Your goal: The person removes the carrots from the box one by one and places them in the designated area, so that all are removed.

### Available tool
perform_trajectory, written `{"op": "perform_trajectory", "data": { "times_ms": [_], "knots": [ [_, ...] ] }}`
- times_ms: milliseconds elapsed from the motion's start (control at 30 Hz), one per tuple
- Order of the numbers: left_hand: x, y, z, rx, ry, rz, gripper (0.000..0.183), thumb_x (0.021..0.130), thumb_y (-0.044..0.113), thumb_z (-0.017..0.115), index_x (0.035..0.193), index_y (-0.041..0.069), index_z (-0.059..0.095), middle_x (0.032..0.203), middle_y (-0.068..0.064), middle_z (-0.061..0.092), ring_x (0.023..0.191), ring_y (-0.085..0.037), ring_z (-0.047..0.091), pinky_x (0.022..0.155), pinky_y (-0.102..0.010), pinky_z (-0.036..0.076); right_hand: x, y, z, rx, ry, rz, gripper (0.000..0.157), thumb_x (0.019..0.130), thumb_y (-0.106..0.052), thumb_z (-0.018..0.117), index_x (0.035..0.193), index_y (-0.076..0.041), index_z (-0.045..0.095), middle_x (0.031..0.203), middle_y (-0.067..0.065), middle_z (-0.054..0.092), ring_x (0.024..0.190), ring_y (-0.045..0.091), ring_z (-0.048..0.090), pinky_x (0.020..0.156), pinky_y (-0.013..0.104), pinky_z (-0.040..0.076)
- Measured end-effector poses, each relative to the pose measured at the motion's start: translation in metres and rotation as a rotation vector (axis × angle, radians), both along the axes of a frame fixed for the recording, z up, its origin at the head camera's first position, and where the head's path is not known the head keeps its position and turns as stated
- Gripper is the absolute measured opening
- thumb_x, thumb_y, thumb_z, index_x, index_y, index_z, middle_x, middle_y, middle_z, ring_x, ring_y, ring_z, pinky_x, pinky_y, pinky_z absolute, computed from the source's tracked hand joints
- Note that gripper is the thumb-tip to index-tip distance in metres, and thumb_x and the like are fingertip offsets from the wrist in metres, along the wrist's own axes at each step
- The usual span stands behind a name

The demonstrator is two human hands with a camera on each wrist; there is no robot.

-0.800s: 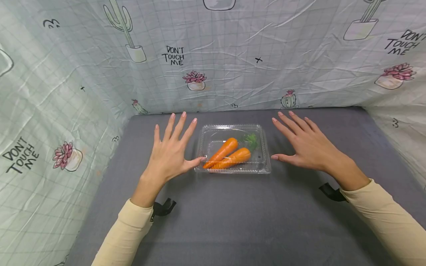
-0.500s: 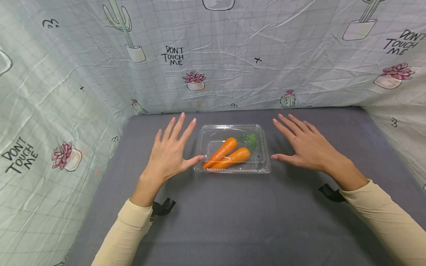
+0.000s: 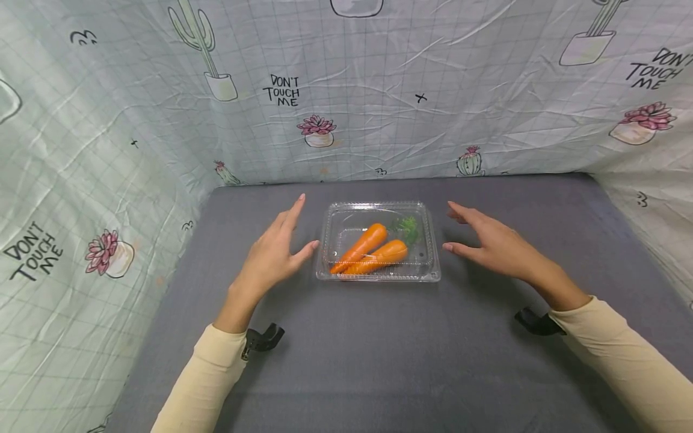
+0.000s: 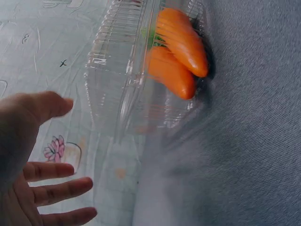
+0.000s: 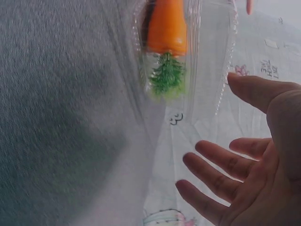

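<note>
A clear plastic clamshell box (image 3: 422, 273) sits on the grey table, its lid apparently down. Through it show two orange carrots (image 3: 376, 258) lying slantwise, with a tuft of green leaves (image 3: 408, 228) at the right. My left hand (image 3: 269, 255) hovers left of the box, thumb and fingers spread apart and holding nothing. On the other side my right hand (image 3: 495, 243) is held in the air, fingers loosely extended, thumb toward the box. Both wrist views show a gap between the hand and the clear box (image 4: 113, 70).
The grey cloth-covered table (image 3: 379, 361) spreads in front of the box. Behind and to the left hangs a pale curtain (image 3: 379, 108) printed with cacti and lettering. A black strap mount (image 3: 265, 338) sits at the left wrist, another strap mount (image 3: 538, 322) at the right.
Both hands have turned so their palms face each other more across the box, and the fingertips have come lower. The left thumb has drawn slightly away from the box. The box and carrots stay put.
</note>
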State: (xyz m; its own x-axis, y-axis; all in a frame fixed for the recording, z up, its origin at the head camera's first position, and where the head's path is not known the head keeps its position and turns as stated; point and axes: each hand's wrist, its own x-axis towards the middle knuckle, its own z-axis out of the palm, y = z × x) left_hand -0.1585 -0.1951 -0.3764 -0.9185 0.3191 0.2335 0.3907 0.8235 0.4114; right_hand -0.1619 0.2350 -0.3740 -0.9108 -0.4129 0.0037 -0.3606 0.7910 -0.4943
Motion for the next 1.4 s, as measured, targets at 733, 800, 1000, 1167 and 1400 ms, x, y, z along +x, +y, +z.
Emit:
{"op": "perform_trajectory", "data": {
  "times_ms": [733,800,1000,1167,1400],
  "knots": [
    [-0.003,0.012,-0.03,0.553,-0.448,0.037,0.058,0.1,0.008,0.062,0.153,0.008,0.038,0.114,-0.022,0.065,0.08,-0.037,0.073,0.065,-0.05,0.065,-0.009,-0.012,-0.029,-0.324,-0.309,0.043,0.069,0.101,-0.03,0.066,0.156,-0.002,0.035,0.131,0.015,0.065,0.116,0.029,0.064,0.093,0.043,0.056],
    [-0.004,0.013,-0.031,0.573,-0.466,0.033,0.055,0.1,0.007,0.062,0.151,0.005,0.042,0.113,-0.022,0.065,0.077,-0.031,0.072,0.065,-0.051,0.064,-0.01,-0.012,-0.031,-0.342,-0.326,0.032,0.068,0.101,-0.03,0.066,0.155,-0.003,0.036,0.13,0.014,0.065,0.114,0.027,0.064,0.091,0.037,0.056],
    [-0.002,0.014,-0.033,0.597,-0.491,0.021,0.046,0.1,0.007,0.063,0.144,0.002,0.051,0.111,-0.02,0.064,0.075,-0.021,0.068,0.067,-0.052,0.064,-0.01,-0.012,-0.033,-0.432,-0.371,0.045,0.061,0.103,-0.016,0.062,0.155,0.001,0.034,0.13,0.018,0.063,0.111,0.021,0.066,0.089,0.03,0.059],
    [-0.002,0.015,-0.035,0.627,-0.502,0.032,0.044,0.099,0.006,0.064,0.141,0.0,0.053,0.109,-0.02,0.065,0.073,-0.018,0.067,0.066,-0.052,0.063,-0.01,-0.013,-0.033,-0.487,-0.414,0.051,0.062,0.103,-0.008,0.06,0.155,0.003,0.03,0.131,0.022,0.06,0.108,0.015,0.067,0.089,0.027,0.059],
    [-0.004,0.016,-0.038,0.685,-0.529,0.045,0.044,0.097,0.002,0.064,0.139,-0.004,0.052,0.104,-0.019,0.066,0.067,-0.018,0.065,0.063,-0.053,0.063,-0.011,-0.013,-0.038,-0.548,-0.433,0.049,0.066,0.1,-0.007,0.064,0.155,0.004,0.029,0.133,0.024,0.057,0.102,0.009,0.066,0.082,0.023,0.058]
  ]
}}
